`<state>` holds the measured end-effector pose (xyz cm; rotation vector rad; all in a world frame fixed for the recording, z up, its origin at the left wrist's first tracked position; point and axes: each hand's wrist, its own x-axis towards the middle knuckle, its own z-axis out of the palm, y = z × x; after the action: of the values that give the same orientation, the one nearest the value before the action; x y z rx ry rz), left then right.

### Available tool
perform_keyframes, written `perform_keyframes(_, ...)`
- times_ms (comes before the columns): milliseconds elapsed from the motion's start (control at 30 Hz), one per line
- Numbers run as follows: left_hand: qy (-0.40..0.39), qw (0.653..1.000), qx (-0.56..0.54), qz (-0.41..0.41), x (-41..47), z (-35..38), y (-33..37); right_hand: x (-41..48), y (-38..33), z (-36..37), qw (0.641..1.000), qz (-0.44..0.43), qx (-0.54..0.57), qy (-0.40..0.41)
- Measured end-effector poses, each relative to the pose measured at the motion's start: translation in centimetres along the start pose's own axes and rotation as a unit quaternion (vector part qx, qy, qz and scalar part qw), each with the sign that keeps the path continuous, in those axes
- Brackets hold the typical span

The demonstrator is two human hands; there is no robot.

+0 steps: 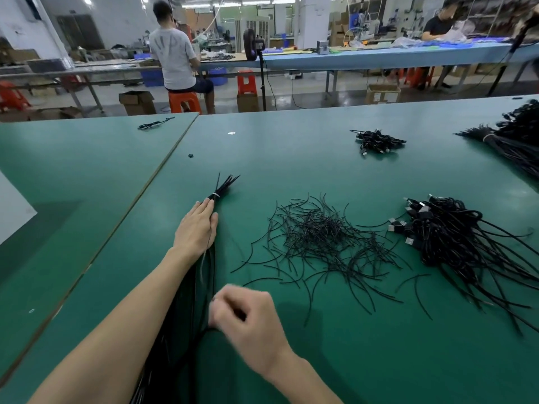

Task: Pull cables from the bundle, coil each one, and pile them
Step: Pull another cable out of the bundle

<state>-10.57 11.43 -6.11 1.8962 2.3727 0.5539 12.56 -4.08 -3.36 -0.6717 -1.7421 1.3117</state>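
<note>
Black cable bundle [192, 304] lay lengthwise, L of centre, its thin ends fanned out past a white tie [215, 195]. The left hand [195, 228] was flat on top just behind the tie. One cable [201, 335] bowed out from the bundle's R side, pinched by the right hand [250, 322] (blurred). A small pile of coiled cables [377, 141] sat well apart, far R, w/ plugs sticking out. Loose USB-plug cables [443, 228] sprawled at R, tails trailing toward the near edge.

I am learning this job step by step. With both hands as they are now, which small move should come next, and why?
Probably the right hand should draw the cable it seems to pinch out of the bundle, toward the person: the left hand presses the bundle near its white tie, so it can slide free.
</note>
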Motion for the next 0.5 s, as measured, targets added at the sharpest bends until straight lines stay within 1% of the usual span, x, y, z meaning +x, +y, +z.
perform_keyframes(67,-0.01,1.0,-0.014,-0.017,0.1,-0.2,0.2,0.4,-0.3,-1.3,0.987,0.056,0.113,0.097)
perform_keyframes(100,-0.014,1.0,-0.017,-0.02,0.0,-0.3,0.2,0.5,-0.6,-2.3,0.974,0.082,0.164,0.136)
perform_keyframes(167,-0.012,1.0,-0.012,-0.014,-0.1,-0.2,0.1,0.6,-1.6,-4.5,0.943,0.1,0.249,0.196)
perform_keyframes(267,-0.009,1.0,0.007,-0.006,-0.3,-0.1,0.2,1.0,-3.7,-9.0,0.884,0.064,0.382,0.26)
perform_keyframes(333,-0.01,1.0,0.011,-0.009,-0.4,-0.1,0.5,1.7,-4.9,-12.1,0.853,0.033,0.439,0.281)
perform_keyframes(367,-0.008,1.0,0.008,-0.013,-0.5,-0.2,0.7,2.0,-5.3,-13.5,0.843,0.028,0.453,0.289)
perform_keyframes(400,-0.001,1.0,0.006,-0.018,-0.7,-0.2,0.9,2.3,-5.5,-14.7,0.842,0.032,0.451,0.295)
perform_keyframes(433,0.013,1.0,0.012,-0.021,-0.9,-0.2,1.1,2.5,-5.5,-15.5,0.85,0.045,0.431,0.3)
perform_keyframes(500,0.072,0.997,0.039,-0.004,-1.5,-0.3,1.9,2.6,-4.9,-16.4,0.875,0.081,0.373,0.3)
